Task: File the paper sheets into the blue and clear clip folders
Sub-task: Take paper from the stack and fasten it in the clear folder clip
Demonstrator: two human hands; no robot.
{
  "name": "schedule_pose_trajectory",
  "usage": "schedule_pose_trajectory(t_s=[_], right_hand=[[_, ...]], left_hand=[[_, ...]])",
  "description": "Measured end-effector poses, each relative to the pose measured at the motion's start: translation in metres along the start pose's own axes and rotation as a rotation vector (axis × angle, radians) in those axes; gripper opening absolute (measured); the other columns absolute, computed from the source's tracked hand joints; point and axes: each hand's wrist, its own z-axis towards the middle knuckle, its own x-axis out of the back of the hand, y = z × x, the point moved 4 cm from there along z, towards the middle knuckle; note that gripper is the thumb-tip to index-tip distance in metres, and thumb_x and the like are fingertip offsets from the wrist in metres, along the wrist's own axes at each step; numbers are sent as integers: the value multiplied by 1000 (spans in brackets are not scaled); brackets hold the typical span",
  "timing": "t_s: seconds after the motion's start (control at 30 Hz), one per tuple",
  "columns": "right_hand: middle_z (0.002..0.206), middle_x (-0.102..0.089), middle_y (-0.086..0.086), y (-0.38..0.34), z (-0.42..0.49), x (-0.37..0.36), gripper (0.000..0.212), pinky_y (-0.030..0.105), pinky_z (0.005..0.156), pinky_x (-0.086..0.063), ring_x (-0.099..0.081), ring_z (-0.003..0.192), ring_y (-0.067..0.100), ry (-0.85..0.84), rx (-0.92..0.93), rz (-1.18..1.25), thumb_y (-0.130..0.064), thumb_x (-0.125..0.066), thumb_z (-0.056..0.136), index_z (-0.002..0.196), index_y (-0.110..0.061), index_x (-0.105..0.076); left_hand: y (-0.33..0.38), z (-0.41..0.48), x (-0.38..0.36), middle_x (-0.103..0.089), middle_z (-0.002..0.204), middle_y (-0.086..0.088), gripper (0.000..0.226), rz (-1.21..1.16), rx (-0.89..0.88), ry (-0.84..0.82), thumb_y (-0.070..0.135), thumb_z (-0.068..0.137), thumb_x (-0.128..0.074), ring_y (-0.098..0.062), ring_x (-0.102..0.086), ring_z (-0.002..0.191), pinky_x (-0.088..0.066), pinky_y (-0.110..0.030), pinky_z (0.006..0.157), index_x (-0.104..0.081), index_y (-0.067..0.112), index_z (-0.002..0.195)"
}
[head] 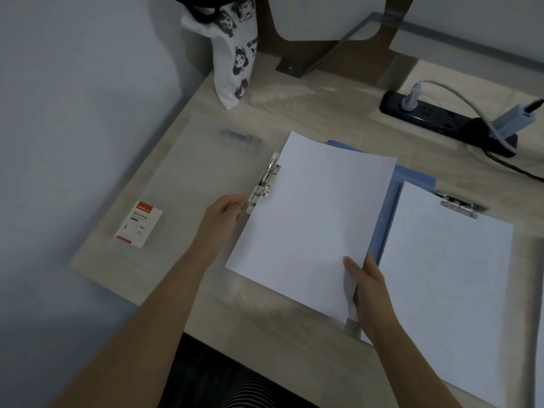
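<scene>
The clear clip folder lies open on the desk, its left flap spread to the left. Its metal clip runs along the spine, and my left hand grips the clip's near end. A white paper sheet lies tilted over the folder's right half, with its left edge by the clip. My right hand pinches that sheet at its lower right corner. The blue clip folder lies open to the right, partly under the sheet. A second white sheet sits in it under a metal clip.
A small white and red box lies on the clear flap at the left. A printed tote bag hangs at the back. A black power strip with plugs and cables sits back right. The desk edge is close to my body.
</scene>
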Motion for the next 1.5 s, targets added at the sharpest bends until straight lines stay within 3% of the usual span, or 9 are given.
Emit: schedule_pose_trajectory(t_s=[0.2,0.3,0.4,0.57,0.77,0.87,1.07,1.37,1.5], right_hand=[[126,-61,4,2,-1,0,33,52,104,-40,-56,116,28,-16,-19,13,-15,-48,94,124,-26,-53],[121,-63,4,1,0,1,33,50,101,-43,-58,111,28,-12,-33,21,-14,-48,93,124,-25,-54],[119,-64,4,2,1,2,35,50,98,-45,-60,108,28,-10,-42,28,-13,-48,93,127,-23,-53],[119,-65,3,3,-1,1,34,46,96,-47,-61,108,25,-18,-48,54,-11,-48,93,123,-25,-55],[117,-65,0,1,-1,0,31,41,92,-48,-61,107,23,-20,-54,66,-11,-49,93,117,-29,-56],[116,-66,2,0,0,1,32,39,86,-51,-63,104,24,-17,-52,64,-12,-48,93,120,-27,-56],[116,-66,3,2,-1,0,33,42,85,-51,-62,104,27,2,-50,60,-12,-48,93,122,-28,-55],[119,-65,4,2,-2,1,32,52,100,-43,-59,110,29,25,-56,46,-12,-48,93,120,-26,-56],[117,-65,3,-1,-3,-2,33,42,88,-50,-60,106,27,12,-60,68,-10,-47,93,123,-24,-54]], left_hand=[[43,24,-23,-56,81,13,26,12,-77,-86,5,93,-39,9,-55,63,-42,-5,60,-56,25,94],[58,35,-37,-54,92,0,19,32,-60,-157,11,92,-40,-14,-50,83,-42,-24,72,-55,24,92],[63,40,-39,-51,93,-3,12,51,-49,-146,30,84,-45,-14,-47,86,-38,-29,78,-53,23,90],[56,38,-30,-63,93,2,28,54,-50,-152,32,96,-41,-5,-57,81,-45,-4,58,-65,21,87],[33,23,-13,-63,100,1,8,72,7,-130,29,86,-54,-14,-58,96,-44,-34,95,-61,26,88],[31,21,-9,-61,100,-1,34,199,107,-173,53,76,-52,-18,-57,96,-42,-35,92,-57,21,89],[27,21,-5,-59,101,-4,37,300,231,-202,51,92,-41,-17,-53,94,-44,-33,87,-58,18,96],[17,12,7,-70,103,6,58,210,337,-381,69,61,-58,-10,-64,98,-47,-28,84,-67,26,98],[14,13,7,-70,108,6,62,186,340,-410,69,64,-59,-10,-66,101,-46,-30,88,-65,27,109]])
